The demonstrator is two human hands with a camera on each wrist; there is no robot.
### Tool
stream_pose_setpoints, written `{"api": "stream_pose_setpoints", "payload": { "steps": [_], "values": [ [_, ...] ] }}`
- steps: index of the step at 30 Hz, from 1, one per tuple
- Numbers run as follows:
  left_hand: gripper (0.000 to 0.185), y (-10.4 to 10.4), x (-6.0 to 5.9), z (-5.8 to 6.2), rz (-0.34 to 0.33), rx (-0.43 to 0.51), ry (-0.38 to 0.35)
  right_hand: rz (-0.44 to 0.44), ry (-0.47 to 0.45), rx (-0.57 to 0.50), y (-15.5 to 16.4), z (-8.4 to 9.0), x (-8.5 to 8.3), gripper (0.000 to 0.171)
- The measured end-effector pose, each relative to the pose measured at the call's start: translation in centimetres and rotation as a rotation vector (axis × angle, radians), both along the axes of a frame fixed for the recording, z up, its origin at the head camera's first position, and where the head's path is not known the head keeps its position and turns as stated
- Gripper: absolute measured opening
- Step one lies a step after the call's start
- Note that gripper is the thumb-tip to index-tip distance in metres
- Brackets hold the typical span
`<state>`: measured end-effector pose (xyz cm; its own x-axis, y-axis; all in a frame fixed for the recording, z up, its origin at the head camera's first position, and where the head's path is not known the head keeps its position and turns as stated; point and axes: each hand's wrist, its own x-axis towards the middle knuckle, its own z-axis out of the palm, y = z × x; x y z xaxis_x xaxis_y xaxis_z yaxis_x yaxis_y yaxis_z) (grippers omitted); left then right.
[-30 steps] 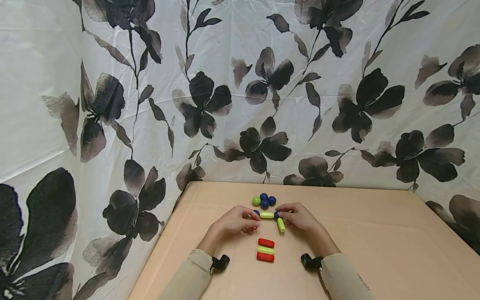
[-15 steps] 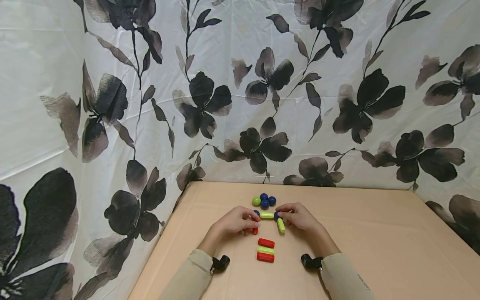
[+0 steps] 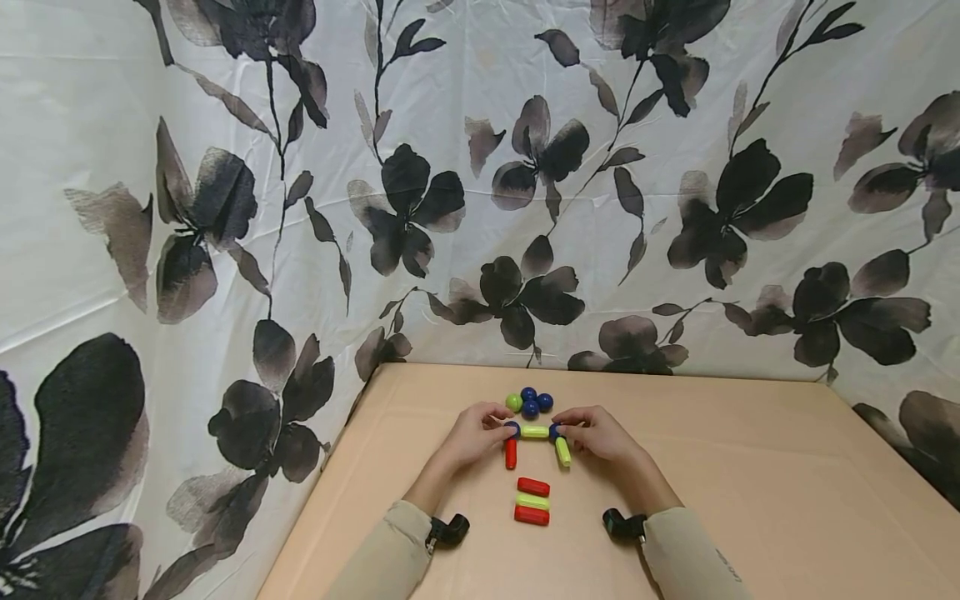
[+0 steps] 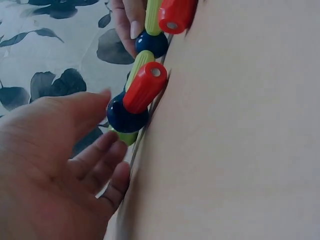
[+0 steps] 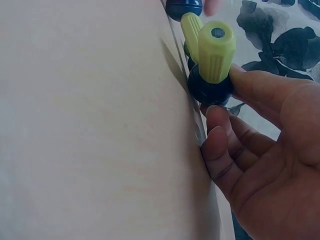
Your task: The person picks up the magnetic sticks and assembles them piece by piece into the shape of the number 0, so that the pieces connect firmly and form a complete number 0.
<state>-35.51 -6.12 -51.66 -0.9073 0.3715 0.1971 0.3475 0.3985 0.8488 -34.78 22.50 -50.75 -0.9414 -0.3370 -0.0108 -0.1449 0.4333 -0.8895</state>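
Note:
Magnetic building pieces form a small chain: a yellow-green rod (image 3: 535, 432) lies between two blue balls. A red rod (image 3: 511, 454) joins the left ball (image 4: 127, 116), and another yellow-green rod (image 5: 216, 52) joins the right ball (image 5: 211, 90). My left hand (image 3: 475, 433) is around the left ball, thumb and fingers apart, thumb tip close against it; contact is hard to tell. The thumb and fingers of my right hand (image 3: 600, 433) pinch the right ball. In both wrist views, a metal tip shows on the free end of each joined rod.
Behind the chain sit several loose blue balls (image 3: 530, 409) and a green ball (image 3: 513, 402). Nearer me lie a red rod (image 3: 533, 487), a yellow-green rod (image 3: 532, 502) and another red rod (image 3: 532, 516). A floral cloth (image 3: 480, 208) hangs beyond the tabletop (image 3: 750, 467).
My left hand has left the red rod and moved slightly up to the left blue ball, its fingers spreading. The red rod now shows fully. My right hand stays on its ball.

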Motion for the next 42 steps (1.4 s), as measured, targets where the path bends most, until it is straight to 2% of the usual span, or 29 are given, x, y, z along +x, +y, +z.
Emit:
{"api": "stream_pose_setpoints", "payload": {
  "steps": [6,13,22,27,31,34,42],
  "values": [
    [0.029,0.1,-0.1,-1.0,-0.026,0.008,-0.005,-0.006,-0.005,-0.006,0.1,0.0,-0.1,0.030],
    [0.031,0.1,0.0,-0.6,-0.022,0.017,-0.017,0.008,0.020,0.010,0.2,0.3,-0.3,0.030],
    [0.032,0.0,-0.1,-0.5,-0.010,0.001,-0.025,0.050,0.008,0.050,0.3,1.2,-0.4,0.031],
    [0.032,0.0,-0.1,-0.6,-0.012,-0.001,-0.021,-0.001,-0.003,0.125,0.1,2.4,-0.8,0.030],
    [0.032,0.1,-0.1,-0.7,-0.009,-0.003,-0.027,-0.062,0.071,0.195,-0.4,3.4,-1.8,0.031],
    [0.032,0.1,-0.1,-0.8,-0.007,-0.004,-0.031,-0.074,0.140,0.242,-0.7,3.8,-2.6,0.032],
    [0.031,0.1,-0.1,-1.0,-0.002,-0.008,-0.032,-0.035,0.165,0.288,-1.5,3.3,-4.2,0.040]
  ]
}}
